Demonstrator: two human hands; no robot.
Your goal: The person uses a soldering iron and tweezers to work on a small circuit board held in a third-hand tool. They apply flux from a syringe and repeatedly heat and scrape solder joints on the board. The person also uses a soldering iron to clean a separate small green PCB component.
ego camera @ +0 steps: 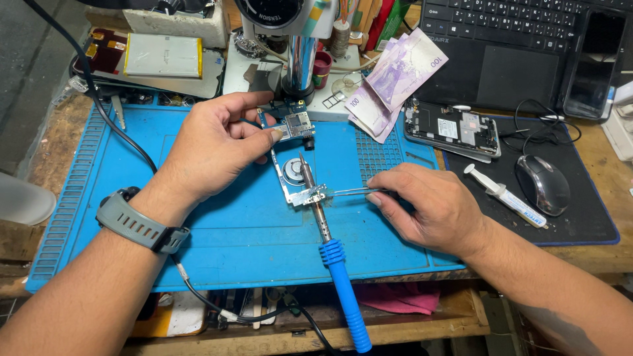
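The right hand [432, 207] pinches a pair of slim metal tweezers [349, 192], whose tips clamp a small silver shield plate [310, 195] at the lower end of a phone circuit board [290, 148]. The left hand [211, 148] closes thumb and fingers on the board's upper end, holding it steady just above the blue work mat [217, 224]. A blue-handled soldering iron [333, 257] lies on the mat, its tip beneath the plate and board and its handle reaching past the near edge; neither hand touches it. As a judgement, the work looks midway: the board is already out of the opened phone body [452, 128], which lies to the right, and the plate is gripped but appears still at its place on the board, so lifting or seating it remains. Farther out are folded banknotes [395, 76], a syringe [504, 194] and a computer mouse [544, 181] on a dark pad, and a laptop [508, 39] behind.
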